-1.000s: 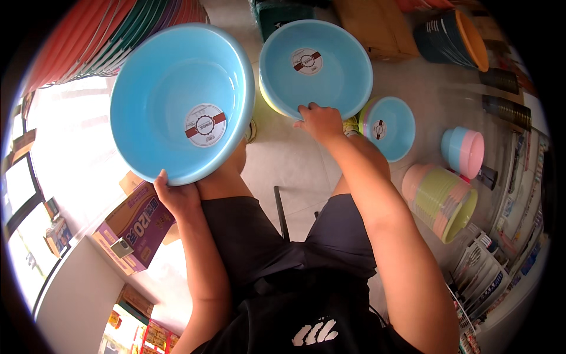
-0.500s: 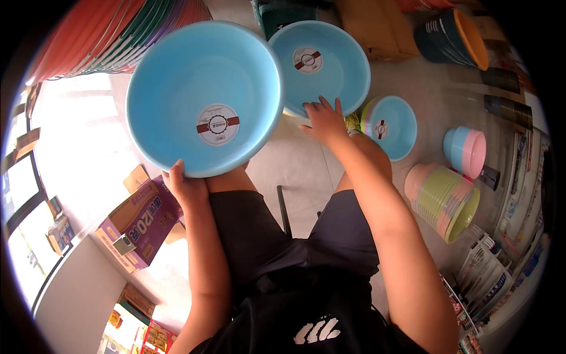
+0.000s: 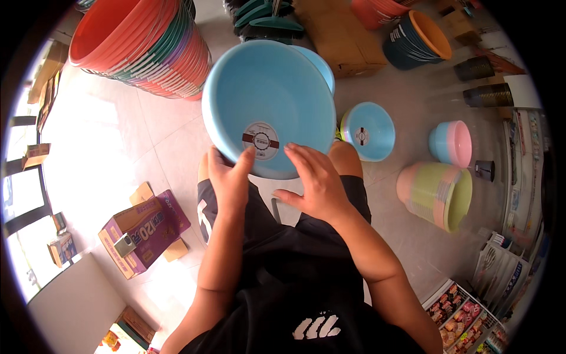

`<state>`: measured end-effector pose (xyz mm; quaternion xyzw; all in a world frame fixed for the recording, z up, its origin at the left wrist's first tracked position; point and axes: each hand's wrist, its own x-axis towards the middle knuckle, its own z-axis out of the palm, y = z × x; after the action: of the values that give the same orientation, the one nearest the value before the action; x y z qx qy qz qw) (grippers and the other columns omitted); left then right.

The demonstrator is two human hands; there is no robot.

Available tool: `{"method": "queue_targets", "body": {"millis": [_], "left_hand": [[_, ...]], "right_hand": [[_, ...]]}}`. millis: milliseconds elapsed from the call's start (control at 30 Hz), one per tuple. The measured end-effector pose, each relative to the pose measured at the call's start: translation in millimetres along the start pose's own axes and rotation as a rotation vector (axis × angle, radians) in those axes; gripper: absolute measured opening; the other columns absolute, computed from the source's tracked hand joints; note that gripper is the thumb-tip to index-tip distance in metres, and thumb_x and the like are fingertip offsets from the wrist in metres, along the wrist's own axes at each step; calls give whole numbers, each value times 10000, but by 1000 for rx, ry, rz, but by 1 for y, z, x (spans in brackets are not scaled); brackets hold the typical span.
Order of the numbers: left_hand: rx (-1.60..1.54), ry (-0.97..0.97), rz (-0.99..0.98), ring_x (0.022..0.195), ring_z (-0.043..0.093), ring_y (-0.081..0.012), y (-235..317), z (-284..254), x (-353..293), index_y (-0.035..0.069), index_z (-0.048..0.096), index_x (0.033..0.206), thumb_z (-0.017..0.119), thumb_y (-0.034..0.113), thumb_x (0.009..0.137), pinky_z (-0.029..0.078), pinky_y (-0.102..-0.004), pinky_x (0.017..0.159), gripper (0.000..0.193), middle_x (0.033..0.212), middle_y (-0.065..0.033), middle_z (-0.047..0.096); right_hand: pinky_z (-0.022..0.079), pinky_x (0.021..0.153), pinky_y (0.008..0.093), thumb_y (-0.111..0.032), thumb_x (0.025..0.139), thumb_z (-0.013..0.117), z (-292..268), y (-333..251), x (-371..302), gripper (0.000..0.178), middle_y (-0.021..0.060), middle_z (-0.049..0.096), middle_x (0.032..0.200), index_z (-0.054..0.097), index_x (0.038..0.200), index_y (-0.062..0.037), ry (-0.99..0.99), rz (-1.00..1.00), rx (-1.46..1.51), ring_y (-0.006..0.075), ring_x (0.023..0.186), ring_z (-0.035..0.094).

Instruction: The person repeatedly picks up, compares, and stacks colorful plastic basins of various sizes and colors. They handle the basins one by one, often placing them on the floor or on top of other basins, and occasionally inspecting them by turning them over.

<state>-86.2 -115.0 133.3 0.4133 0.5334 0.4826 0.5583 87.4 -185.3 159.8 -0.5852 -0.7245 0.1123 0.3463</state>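
Note:
A large light-blue plastic basin point(image 3: 277, 76) is held tilted in front of me, its inside facing up. A round white label with a brown band point(image 3: 260, 140) is stuck inside it. My left hand point(image 3: 229, 180) grips the near left rim, thumb over the edge. Just to its right, my right hand point(image 3: 318, 183) has its fingers stretched over the near rim and its thumb spread apart; whether the fingertips touch the basin I cannot tell. Behind the held basin, another light-blue basin point(image 3: 319, 64) is mostly hidden. A smaller blue basin point(image 3: 370, 127) tops a stack right of my knee.
Tall nested red, green and purple buckets point(image 3: 153, 59) stand at the far left. A purple carton point(image 3: 144, 233) lies on the left floor. To the right are green and pink buckets point(image 3: 436, 192), pink and blue ones point(image 3: 453, 143) and dark buckets point(image 3: 415, 41). A cardboard box point(image 3: 339, 38) stands ahead.
The large basin has moved right, now covering most of the second basin. My right hand has left that second basin and come to the held basin's near rim. The view has shifted.

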Motion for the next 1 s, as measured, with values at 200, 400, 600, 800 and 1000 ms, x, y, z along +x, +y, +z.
{"method": "queue_targets", "body": {"millis": [200, 400, 600, 800, 1000], "left_hand": [[228, -202, 3, 695, 521, -96, 3, 36, -49, -42, 549, 928, 802, 405, 823, 455, -259, 604, 525, 760, -38, 570], [182, -343, 77, 676, 455, -87, -9, 42, -60, -15, 532, 859, 580, 321, 1013, 421, -284, 604, 372, 725, -28, 533], [160, -360, 70, 666, 471, -88, -9, 44, -62, -14, 536, 843, 588, 323, 1007, 425, -283, 598, 378, 697, -33, 539], [276, -312, 143, 646, 501, -106, -1, 48, -67, -25, 528, 819, 606, 343, 994, 446, -297, 591, 415, 673, -71, 557], [320, -314, 138, 602, 533, -134, 4, 50, -68, -19, 510, 785, 631, 373, 973, 455, -313, 569, 451, 635, -78, 562]], "right_hand": [[536, 572, 419, -327, 872, 721, 0, -11, -37, 377, 161, 697, 790, 607, 1041, -10, -58, 198, 107, 357, 681, 677], [521, 569, 458, -351, 918, 663, -18, -5, -70, 328, 168, 656, 678, 608, 921, -28, -20, 298, 88, 384, 630, 652], [503, 605, 450, -326, 935, 648, -24, -8, -75, 337, 191, 658, 724, 614, 990, 4, -22, 355, 152, 391, 676, 653], [496, 612, 452, -336, 943, 629, -31, -5, -77, 341, 192, 656, 720, 622, 975, 4, -3, 389, 245, 394, 678, 650], [492, 613, 441, -362, 958, 605, -47, -10, -75, 374, 187, 651, 712, 631, 985, 10, 23, 423, 332, 386, 675, 650]]}}
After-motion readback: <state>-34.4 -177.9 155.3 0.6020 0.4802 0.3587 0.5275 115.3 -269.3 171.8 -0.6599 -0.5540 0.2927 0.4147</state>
